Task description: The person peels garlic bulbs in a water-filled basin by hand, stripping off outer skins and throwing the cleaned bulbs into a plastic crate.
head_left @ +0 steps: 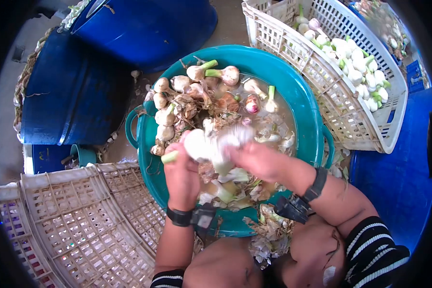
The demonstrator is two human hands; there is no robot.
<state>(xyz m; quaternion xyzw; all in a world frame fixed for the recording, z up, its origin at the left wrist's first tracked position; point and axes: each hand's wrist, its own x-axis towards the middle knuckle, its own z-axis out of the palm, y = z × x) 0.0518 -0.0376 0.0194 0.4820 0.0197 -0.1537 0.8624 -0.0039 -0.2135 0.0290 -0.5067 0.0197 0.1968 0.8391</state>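
Note:
My left hand (181,168) is closed around a white garlic bulb (197,145), whose cut green stem pokes out on the left side. Close against the bulb, my right hand (247,156) is smeared by motion, its fingers gripping pale garlic skin (222,161). Both hands are above a teal tub (305,103) of murky water. Unpeeled garlic bulbs (165,117) with brown, dirty skins are heaped along the tub's left and far sides. Loose peelings (230,192) lie below my hands in the near part of the tub.
A white plastic crate (317,86) at the upper right holds clean peeled garlic. Another crate (77,216) stands at the lower left. Blue barrels (153,29) are beyond the tub, with a small teal container (84,156) at left. More peelings (269,235) lie by my legs.

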